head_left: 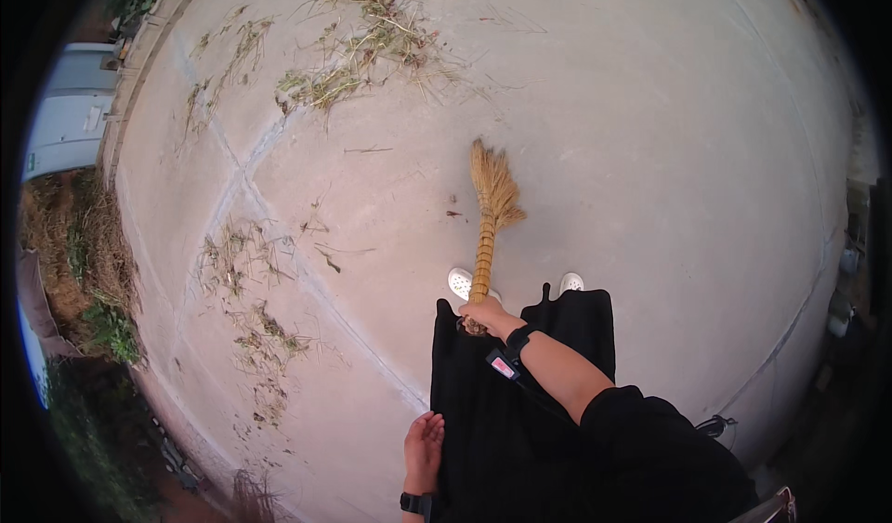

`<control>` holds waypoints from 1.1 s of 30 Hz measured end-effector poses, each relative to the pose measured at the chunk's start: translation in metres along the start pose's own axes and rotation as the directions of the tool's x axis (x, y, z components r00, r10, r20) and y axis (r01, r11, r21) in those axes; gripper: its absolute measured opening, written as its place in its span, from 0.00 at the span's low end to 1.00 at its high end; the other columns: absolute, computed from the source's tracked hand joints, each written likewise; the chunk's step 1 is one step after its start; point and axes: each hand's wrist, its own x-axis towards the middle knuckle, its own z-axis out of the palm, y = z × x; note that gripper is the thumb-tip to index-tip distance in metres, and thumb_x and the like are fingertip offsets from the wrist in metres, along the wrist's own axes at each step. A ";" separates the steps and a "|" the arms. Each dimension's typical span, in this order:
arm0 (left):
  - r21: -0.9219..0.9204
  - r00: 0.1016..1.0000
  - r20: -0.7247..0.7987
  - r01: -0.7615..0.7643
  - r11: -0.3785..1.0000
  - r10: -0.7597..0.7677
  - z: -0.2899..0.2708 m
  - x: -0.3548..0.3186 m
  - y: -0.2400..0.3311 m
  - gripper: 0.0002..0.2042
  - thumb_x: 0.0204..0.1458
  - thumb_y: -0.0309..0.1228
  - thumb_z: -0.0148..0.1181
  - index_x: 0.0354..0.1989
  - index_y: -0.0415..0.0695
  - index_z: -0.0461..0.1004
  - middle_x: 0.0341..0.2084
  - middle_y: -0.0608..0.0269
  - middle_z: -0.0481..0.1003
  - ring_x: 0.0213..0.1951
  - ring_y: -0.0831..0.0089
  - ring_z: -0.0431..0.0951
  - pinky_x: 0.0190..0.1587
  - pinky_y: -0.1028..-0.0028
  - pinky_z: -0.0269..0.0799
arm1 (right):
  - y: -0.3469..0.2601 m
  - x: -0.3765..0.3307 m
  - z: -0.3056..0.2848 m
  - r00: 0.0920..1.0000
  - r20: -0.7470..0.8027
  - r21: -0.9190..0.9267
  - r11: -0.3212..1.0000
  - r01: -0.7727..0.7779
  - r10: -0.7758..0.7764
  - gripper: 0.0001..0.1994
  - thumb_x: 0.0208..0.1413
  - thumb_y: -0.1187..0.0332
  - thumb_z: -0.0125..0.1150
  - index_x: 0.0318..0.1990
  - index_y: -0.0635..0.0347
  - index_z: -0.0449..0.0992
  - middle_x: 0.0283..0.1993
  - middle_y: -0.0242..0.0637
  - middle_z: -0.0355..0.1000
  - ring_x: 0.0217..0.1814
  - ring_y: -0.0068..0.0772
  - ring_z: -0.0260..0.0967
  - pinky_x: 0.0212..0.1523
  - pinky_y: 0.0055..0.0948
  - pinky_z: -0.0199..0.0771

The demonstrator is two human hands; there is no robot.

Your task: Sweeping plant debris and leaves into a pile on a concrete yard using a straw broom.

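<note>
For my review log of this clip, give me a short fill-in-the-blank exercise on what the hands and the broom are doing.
1. The straw-coloured grass hand broom is gripped by the ____ hand.
2. The left hand hangs open and holds ____.
3. The broom's bristles point ____ from the white shoes.
4. Dry grass clippings lie scattered on the pale ____ floor.

Missing words: right; nothing; away; concrete

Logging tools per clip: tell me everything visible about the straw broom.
The short straw-coloured hand broom has a handle bound in woven rings and a flared, frayed bristle head. It points away from the person, with its bristles at the pale concrete floor. The right hand has its grip shut around the handle end; nothing else touches it.
</note>
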 end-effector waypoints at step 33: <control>-0.356 0.980 -0.181 0.009 0.934 -0.078 0.051 0.081 0.165 0.14 0.54 0.34 0.47 0.44 0.36 0.66 0.38 0.55 0.72 0.40 0.69 0.71 0.46 0.73 0.67 | -0.353 0.075 -0.137 0.981 -0.098 0.264 0.955 -0.136 0.167 0.09 0.43 0.77 0.54 0.32 0.65 0.62 0.25 0.41 0.64 0.24 0.33 0.67 0.22 0.30 0.73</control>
